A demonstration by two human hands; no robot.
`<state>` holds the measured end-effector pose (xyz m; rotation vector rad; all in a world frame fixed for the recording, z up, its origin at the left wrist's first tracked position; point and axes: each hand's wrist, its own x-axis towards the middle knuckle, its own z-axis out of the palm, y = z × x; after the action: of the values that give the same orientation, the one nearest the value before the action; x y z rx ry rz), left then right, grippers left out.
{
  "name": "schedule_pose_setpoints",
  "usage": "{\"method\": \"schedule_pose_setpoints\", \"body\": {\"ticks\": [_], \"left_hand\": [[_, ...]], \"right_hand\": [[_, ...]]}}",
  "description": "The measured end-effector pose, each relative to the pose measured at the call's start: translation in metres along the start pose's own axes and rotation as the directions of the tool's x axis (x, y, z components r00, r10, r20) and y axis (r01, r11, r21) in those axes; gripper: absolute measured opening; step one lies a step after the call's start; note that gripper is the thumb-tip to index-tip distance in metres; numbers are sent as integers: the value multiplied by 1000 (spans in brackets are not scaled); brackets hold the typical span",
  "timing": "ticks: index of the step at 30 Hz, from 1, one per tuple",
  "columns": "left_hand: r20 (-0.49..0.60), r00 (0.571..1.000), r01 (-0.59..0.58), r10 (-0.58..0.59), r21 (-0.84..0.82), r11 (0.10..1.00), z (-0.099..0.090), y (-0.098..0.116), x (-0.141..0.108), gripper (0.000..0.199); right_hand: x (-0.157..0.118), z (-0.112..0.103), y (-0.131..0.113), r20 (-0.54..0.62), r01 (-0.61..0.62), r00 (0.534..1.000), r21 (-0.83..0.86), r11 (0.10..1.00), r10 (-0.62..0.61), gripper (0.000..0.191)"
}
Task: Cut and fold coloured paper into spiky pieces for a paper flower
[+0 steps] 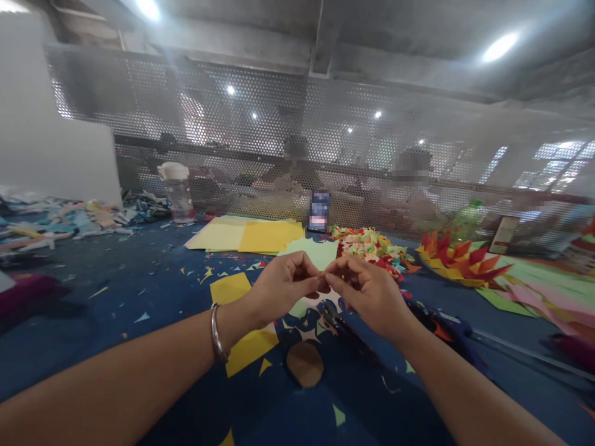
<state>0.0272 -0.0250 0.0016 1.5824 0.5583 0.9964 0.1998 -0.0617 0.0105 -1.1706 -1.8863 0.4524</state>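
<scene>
My left hand (289, 286) and my right hand (369, 294) meet in the middle, thumbs and fingertips pinched together. Whatever they hold between the tips is too small and covered to make out. Under them lie pale green paper (310, 246) with a jagged edge and several pale scraps. Scissors (346, 328) with dark handles rest just below my right hand. Partly behind my left wrist is a yellow paper sheet (230, 286). A brown rounded piece (305, 364), seemingly cardboard, lies on the dark blue table nearer to me.
Beyond my hands are stacked yellow sheets (269, 236), a propped-up phone (319, 210) and a heap of coloured paper bits (372, 244). A red-and-yellow pointed paper piece (465, 260) sits right. A lidded bottle (178, 195) stands left, before a perforated screen (260, 136); people show through it.
</scene>
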Motion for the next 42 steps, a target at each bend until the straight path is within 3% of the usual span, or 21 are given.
{"method": "schedule_pose_setpoints", "body": {"ticks": [7,20,32,37,42], "left_hand": [[-8,999,-32,33,127,991,-2,2,1,18],[66,998,-20,17,39,999,-3,1,3,19],[140,986,-109,94,104,989,-6,1,3,21],[76,997,32,-31,-12,999,-4,0,3,27],[62,976,215,-210,-92,972,-6,-1,2,25]], "right_hand": [[-1,-1,-1,8,5,1000,7,1000,-5,11],[-2,-2,-1,49,-16,999,26,1000,14,10],[1,-3,-3,96,-30,995,65,997,24,15],[0,-2,-1,80,-23,997,94,995,15,15],[0,-3,0,62,-35,998,79,996,30,15]]}}
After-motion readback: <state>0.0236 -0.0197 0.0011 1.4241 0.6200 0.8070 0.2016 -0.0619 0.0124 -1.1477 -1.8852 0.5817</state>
